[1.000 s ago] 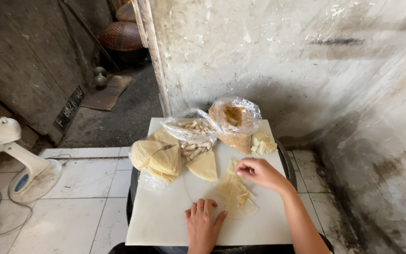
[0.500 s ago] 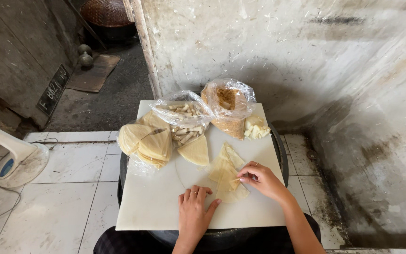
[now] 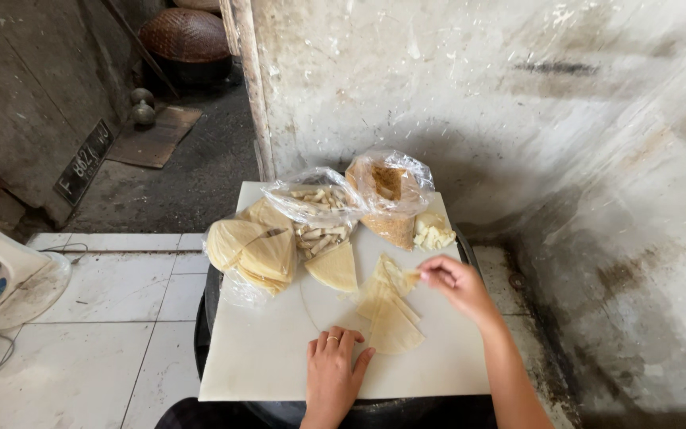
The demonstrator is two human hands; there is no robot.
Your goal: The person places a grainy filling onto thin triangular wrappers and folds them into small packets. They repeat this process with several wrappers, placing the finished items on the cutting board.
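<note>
In the lower middle of the frame the left hand (image 3: 333, 372) lies flat on the white board (image 3: 263, 357), fingers spread, gripping nothing. Its fingertips rest just beside the lower left edge of a thin pale wrapper sheet (image 3: 391, 318). The right hand (image 3: 458, 284), a little right of centre, pinches the upper corner of this sheet between thumb and fingers; the grip is closed on the sheet, and the corner seems lifted or folded a little.

The sheet lies between the two hands. Its long axis goes from lower centre to upper right, so its wide rounded end points to the left hand and its narrow end goes into the right hand. The right hand holds it; the left hand is only next to it, and I cannot tell if it touches it.

On the board I count one loose wedge of wrapper (image 3: 333, 267) above and to the left of the sheet, and one stack of wrappers in thin plastic (image 3: 249, 250) at the left. There are two clear plastic bags: one with small pale sticks (image 3: 317, 213), one with brown crumbs (image 3: 391, 202). One small pile of pale cubes (image 3: 433, 232) is beside the second bag. One white fan base (image 3: 9, 278) stands on the tiled floor at the left edge of the frame.
</note>
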